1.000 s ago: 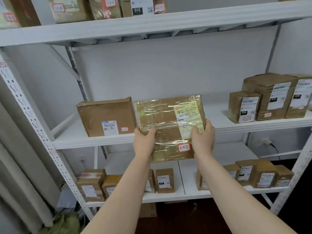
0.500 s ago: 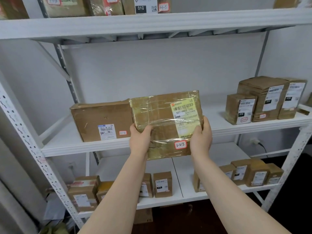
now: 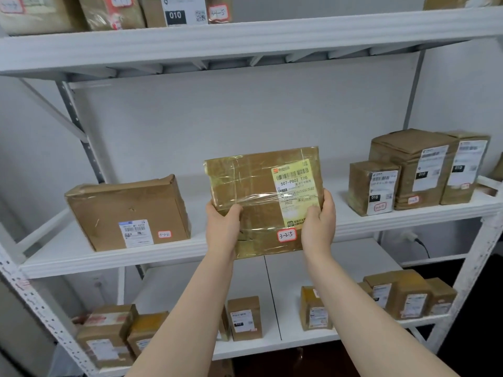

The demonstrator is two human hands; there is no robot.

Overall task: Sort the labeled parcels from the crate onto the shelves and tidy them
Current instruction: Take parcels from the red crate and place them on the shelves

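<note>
Up in front of the middle shelf [image 3: 68, 257], we hold one parcel [image 3: 253, 191] in both hands. It is a brown box wrapped in shiny clear tape. It stands on its edge with its flat face turned to us. Our left hand [image 3: 221, 227] grips its lower left side, with the thumb on the front and the other fingers hidden behind. Our right hand [image 3: 318, 221] grips its lower right side the same way. Both hands are closed tight on the parcel.

A yellow label [image 3: 295, 191] sits on the right part of its face. A small red-edged tag [image 3: 286, 235] below it reads 3-2-5. The bottom of the parcel hangs lower than the front edge of the middle shelf. We cannot tell if it touches the shelf.

On the middle shelf, a wide brown box [image 3: 128, 210] sits to the left of the parcel, apart from it. To the right, well apart, three boxes stand close together: a small box [image 3: 373, 190], a tall box [image 3: 408, 164] just beside it, and a third box [image 3: 465, 167] at the far right. All three have white labels.

Above us is the top shelf [image 3: 245, 42], with more packs [image 3: 111, 12] along it. One shows a white label [image 3: 183, 9] with 010 on it. Below is the bottom shelf [image 3: 294, 295], where many little boxes [image 3: 245, 317] stand in groups at the left, middle and right. A dark cable [image 3: 422, 244] hangs on the wall behind.
</note>
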